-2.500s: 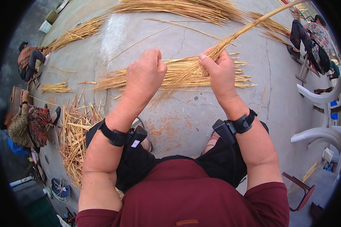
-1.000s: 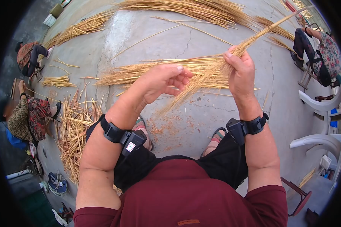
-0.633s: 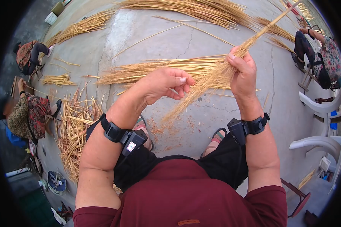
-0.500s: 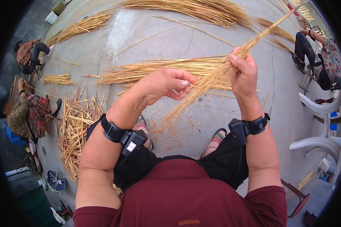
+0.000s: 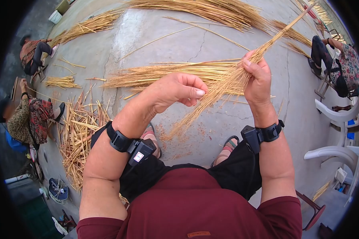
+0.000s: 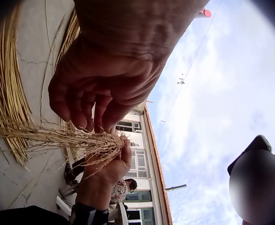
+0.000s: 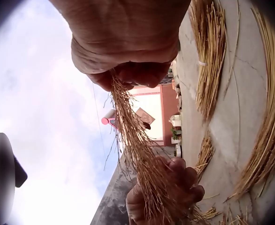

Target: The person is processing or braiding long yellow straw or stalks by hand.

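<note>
My right hand (image 5: 258,79) grips a bunch of broomcorn stalks (image 5: 273,40) where the stems spread into a fine brush. The stems slant up to the far right, while the brush end (image 5: 193,113) fans down and left over the floor. At the brush's left edge, my left hand (image 5: 179,91) pinches fine strands between thumb and curled fingers. The left wrist view has its fingertips right at the strands (image 6: 76,140), below the palm. In the right wrist view, the brush (image 7: 137,145) runs from my right fist down across the left hand's fingers (image 7: 179,178).
A layered pile of stalks (image 5: 167,75) lies on the concrete ahead, with a longer pile (image 5: 203,8) behind it. Cut straw (image 5: 77,139) heaps by my left leg. People sit working at left (image 5: 32,119) and right (image 5: 347,59). White plastic chairs (image 5: 335,153) stand at right.
The left hand was a raised fist; it opened, moved down and right to the brush, and now its thumb and fingers come together there. The right hand shifted right, still gripping the broomcorn stalks.
</note>
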`<act>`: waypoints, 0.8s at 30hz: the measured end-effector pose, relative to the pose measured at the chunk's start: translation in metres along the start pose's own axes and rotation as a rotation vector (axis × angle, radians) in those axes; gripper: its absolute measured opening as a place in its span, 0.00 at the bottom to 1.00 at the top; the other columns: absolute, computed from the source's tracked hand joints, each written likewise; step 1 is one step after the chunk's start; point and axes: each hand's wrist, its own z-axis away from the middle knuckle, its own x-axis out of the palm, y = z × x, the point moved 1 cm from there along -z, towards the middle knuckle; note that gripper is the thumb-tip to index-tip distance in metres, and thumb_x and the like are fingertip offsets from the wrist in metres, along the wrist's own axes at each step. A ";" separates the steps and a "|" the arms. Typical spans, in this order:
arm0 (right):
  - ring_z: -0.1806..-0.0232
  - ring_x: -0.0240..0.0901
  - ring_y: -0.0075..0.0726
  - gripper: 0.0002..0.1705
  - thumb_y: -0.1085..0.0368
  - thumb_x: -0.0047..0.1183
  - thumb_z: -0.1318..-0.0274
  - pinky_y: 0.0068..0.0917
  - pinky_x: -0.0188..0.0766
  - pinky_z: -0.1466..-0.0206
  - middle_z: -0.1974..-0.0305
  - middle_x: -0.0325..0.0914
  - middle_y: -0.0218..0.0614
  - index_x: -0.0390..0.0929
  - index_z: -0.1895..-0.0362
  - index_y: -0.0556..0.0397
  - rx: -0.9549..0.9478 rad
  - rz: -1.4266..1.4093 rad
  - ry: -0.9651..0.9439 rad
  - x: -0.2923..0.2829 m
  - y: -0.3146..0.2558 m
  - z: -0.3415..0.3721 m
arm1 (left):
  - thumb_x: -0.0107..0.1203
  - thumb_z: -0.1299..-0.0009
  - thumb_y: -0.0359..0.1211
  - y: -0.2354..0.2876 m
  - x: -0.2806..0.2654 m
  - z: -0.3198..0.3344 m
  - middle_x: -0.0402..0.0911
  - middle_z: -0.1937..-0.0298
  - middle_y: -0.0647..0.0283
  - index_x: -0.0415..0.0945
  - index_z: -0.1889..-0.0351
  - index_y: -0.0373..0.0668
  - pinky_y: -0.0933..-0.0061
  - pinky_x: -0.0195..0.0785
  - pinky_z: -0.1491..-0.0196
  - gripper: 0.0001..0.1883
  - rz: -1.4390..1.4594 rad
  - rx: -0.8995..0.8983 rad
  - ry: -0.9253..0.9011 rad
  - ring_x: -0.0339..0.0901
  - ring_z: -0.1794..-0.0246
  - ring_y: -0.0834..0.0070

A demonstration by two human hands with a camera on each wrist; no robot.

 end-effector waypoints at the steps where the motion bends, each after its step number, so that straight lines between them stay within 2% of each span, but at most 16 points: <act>1: 0.69 0.68 0.21 0.06 0.74 0.48 0.48 0.20 0.66 0.63 0.72 0.71 0.28 0.70 0.64 0.54 -0.001 0.004 0.001 0.000 0.001 0.000 | 0.60 0.37 0.30 0.000 0.000 0.000 0.78 0.71 0.69 0.78 0.61 0.39 0.82 0.66 0.66 0.08 -0.004 0.005 0.010 0.72 0.73 0.83; 7: 0.69 0.68 0.21 0.05 0.74 0.49 0.48 0.19 0.66 0.63 0.72 0.71 0.28 0.70 0.64 0.54 0.007 0.014 -0.004 0.002 0.004 0.001 | 0.58 0.37 0.30 0.000 0.001 0.000 0.75 0.74 0.73 0.75 0.69 0.41 0.84 0.64 0.68 0.04 -0.095 0.038 0.074 0.71 0.74 0.85; 10: 0.70 0.66 0.19 0.05 0.73 0.50 0.48 0.18 0.64 0.64 0.72 0.71 0.28 0.70 0.65 0.54 0.020 0.063 -0.018 0.007 0.004 0.005 | 0.53 0.40 0.28 -0.004 -0.001 -0.007 0.71 0.78 0.74 0.72 0.75 0.42 0.82 0.61 0.72 0.03 -0.255 0.142 0.188 0.66 0.77 0.85; 13: 0.73 0.65 0.17 0.04 0.73 0.51 0.48 0.16 0.62 0.68 0.74 0.71 0.26 0.71 0.66 0.53 0.051 0.161 -0.053 0.010 0.009 0.008 | 0.49 0.43 0.27 0.007 0.002 -0.006 0.65 0.82 0.72 0.68 0.78 0.41 0.80 0.57 0.74 0.03 -0.838 0.165 0.449 0.60 0.79 0.85; 18: 0.76 0.62 0.15 0.03 0.72 0.52 0.48 0.15 0.58 0.73 0.76 0.71 0.25 0.71 0.68 0.53 0.056 0.278 -0.099 0.015 0.012 0.011 | 0.48 0.44 0.27 0.005 -0.011 -0.009 0.63 0.83 0.71 0.68 0.78 0.39 0.78 0.55 0.76 0.03 -0.848 0.183 0.539 0.58 0.78 0.85; 19: 0.74 0.62 0.16 0.04 0.72 0.51 0.49 0.15 0.57 0.70 0.75 0.70 0.24 0.71 0.67 0.53 0.088 0.286 -0.099 0.017 0.010 0.013 | 0.48 0.44 0.27 0.006 -0.012 -0.009 0.63 0.83 0.71 0.68 0.78 0.39 0.79 0.55 0.76 0.03 -0.860 0.181 0.559 0.58 0.78 0.86; 21: 0.69 0.61 0.16 0.07 0.72 0.51 0.50 0.16 0.57 0.64 0.73 0.67 0.23 0.70 0.65 0.53 0.155 0.303 -0.100 0.021 0.006 0.018 | 0.48 0.44 0.28 0.008 -0.013 -0.009 0.66 0.83 0.67 0.69 0.77 0.39 0.75 0.57 0.75 0.03 -0.882 0.144 0.578 0.62 0.79 0.81; 22: 0.72 0.61 0.16 0.06 0.72 0.51 0.49 0.15 0.57 0.67 0.74 0.68 0.24 0.70 0.65 0.53 0.119 0.274 -0.075 0.021 0.008 0.018 | 0.48 0.43 0.28 0.009 -0.013 -0.010 0.68 0.83 0.65 0.69 0.77 0.39 0.73 0.59 0.75 0.03 -0.891 0.125 0.588 0.64 0.80 0.79; 24: 0.77 0.62 0.15 0.03 0.71 0.51 0.47 0.14 0.57 0.74 0.77 0.70 0.24 0.71 0.67 0.53 0.046 0.213 -0.025 0.021 0.013 0.019 | 0.48 0.42 0.31 0.007 -0.019 -0.010 0.74 0.78 0.54 0.73 0.73 0.40 0.62 0.65 0.69 0.05 -1.167 0.200 0.708 0.72 0.75 0.61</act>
